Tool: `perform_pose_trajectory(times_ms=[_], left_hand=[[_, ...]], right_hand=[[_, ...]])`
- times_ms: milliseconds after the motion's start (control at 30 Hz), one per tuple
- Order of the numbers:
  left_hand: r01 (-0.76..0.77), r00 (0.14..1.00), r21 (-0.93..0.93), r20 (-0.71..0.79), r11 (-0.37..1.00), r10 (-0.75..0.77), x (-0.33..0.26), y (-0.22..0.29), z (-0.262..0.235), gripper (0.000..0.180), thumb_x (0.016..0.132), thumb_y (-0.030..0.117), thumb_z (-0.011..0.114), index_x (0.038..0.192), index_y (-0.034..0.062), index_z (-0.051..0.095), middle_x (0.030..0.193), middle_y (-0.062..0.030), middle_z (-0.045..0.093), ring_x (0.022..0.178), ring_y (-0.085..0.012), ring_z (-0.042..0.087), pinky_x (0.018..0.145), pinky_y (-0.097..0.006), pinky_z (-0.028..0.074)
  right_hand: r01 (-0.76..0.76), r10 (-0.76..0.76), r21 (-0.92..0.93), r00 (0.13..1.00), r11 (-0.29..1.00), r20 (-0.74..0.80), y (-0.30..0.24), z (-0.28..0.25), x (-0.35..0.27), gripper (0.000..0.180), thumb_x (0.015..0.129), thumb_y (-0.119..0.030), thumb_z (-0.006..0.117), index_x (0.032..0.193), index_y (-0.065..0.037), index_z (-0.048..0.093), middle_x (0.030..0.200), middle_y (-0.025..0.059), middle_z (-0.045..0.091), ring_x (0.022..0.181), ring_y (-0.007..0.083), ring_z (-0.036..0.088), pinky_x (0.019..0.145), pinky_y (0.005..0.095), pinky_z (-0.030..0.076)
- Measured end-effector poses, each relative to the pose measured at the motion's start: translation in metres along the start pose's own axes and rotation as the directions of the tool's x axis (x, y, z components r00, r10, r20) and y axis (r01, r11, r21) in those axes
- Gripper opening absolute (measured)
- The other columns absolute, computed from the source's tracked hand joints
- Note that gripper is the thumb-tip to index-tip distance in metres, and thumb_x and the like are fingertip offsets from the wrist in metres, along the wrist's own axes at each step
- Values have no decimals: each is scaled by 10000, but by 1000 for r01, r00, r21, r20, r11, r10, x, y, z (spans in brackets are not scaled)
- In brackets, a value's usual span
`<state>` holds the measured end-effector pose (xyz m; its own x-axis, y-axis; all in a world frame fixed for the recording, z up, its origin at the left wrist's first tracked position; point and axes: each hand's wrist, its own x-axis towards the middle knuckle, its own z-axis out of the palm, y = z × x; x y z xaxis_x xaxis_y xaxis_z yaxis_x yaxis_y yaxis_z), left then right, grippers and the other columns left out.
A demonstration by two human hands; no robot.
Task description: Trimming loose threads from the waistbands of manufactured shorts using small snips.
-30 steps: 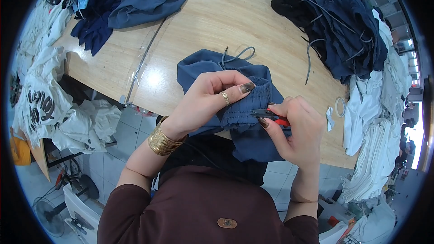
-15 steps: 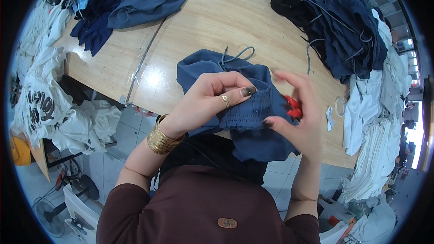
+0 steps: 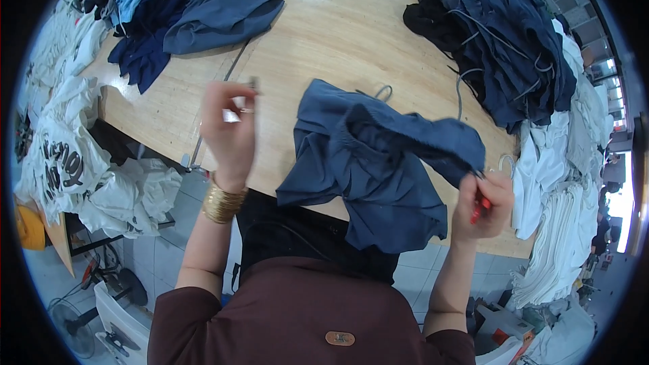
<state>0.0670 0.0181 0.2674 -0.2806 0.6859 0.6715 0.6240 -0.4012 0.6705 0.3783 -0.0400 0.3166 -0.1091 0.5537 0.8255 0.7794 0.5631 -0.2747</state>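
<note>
A dark blue garment (image 3: pixel 378 162), which looks like shorts with a gathered elastic waist, lies bunched on the table's near edge. Its waistband stretches out to the right, where my right hand (image 3: pixel 485 206) is closed at the band's end. The same hand grips a small red-handled tool (image 3: pixel 480 209), which looks like thread snips; its tip is mostly hidden. Apart from the garment, on the left, my left hand (image 3: pixel 230 125) is raised over the table with fingers curled into a blurred pinch. Whatever lies between its fingertips is too small to make out. A grey cord loop (image 3: pixel 384 92) sticks out behind the garment.
A heap of dark blue garments with cords (image 3: pixel 514 47) fills the table's far right, and more dark and light blue clothes (image 3: pixel 223 23) lie far left. White fabric stacks (image 3: pixel 558 230) stand at the right, white printed bags (image 3: pixel 67 155) at the left. A seam crosses the wooden table (image 3: pixel 338 34).
My left hand has let go of the waistband and moved left and up. My right hand has moved right and closed at the band, which is now drawn out rightward; the garment is spread wider.
</note>
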Motion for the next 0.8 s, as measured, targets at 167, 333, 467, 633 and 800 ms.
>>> perform_pose_trajectory(times_ms=[167, 333, 467, 633, 800], left_hand=[[258, 870, -313, 487, 914, -79, -11, 14, 0, 281, 767, 48, 652, 1027, 57, 543, 961, -55, 584, 791, -126, 557, 699, -244, 451], [-100, 734, -379, 596, 920, 325, -28, 74, 50, 536, 597, 53, 677, 1118, 52, 551, 950, -78, 560, 946, -257, 530, 897, -352, 361], [-172, 836, -385, 430, 907, 341, -16, 83, 50, 411, 573, -23, 593, 977, 40, 630, 841, -56, 549, 814, -236, 537, 786, -345, 374], [-44, 936, -164, 338, 986, 98, 0, 47, 39, 557, 573, -142, 517, 1068, 84, 638, 872, -94, 520, 826, -255, 527, 720, -320, 429], [-17, 987, 68, 160, 998, 6, 5, 10, 18, 505, 693, -114, 573, 1147, 102, 619, 858, -75, 490, 798, -204, 514, 723, -275, 427]], right_hand=[[75, -82, 97, 994, 992, 73, 0, 2, -13, 370, 591, 147, 661, 871, -42, 512, 725, 95, 568, 507, 179, 506, 445, 270, 400], [91, -110, 232, 991, 969, 71, -31, 20, 4, 333, 579, 61, 687, 866, -67, 576, 744, 70, 567, 517, 195, 503, 450, 287, 406], [-236, 210, 101, 954, 966, 216, -41, 22, 27, 394, 560, 12, 709, 940, -61, 633, 770, 60, 594, 660, 210, 542, 552, 297, 433], [-152, 154, -106, 988, 983, 6, -3, 2, 15, 303, 591, 33, 669, 880, -49, 632, 774, 57, 614, 630, 213, 504, 556, 287, 397], [-143, 141, -141, 990, 980, -22, 11, -11, -2, 172, 704, 48, 652, 867, 12, 612, 758, 82, 586, 672, 179, 514, 602, 234, 386]])
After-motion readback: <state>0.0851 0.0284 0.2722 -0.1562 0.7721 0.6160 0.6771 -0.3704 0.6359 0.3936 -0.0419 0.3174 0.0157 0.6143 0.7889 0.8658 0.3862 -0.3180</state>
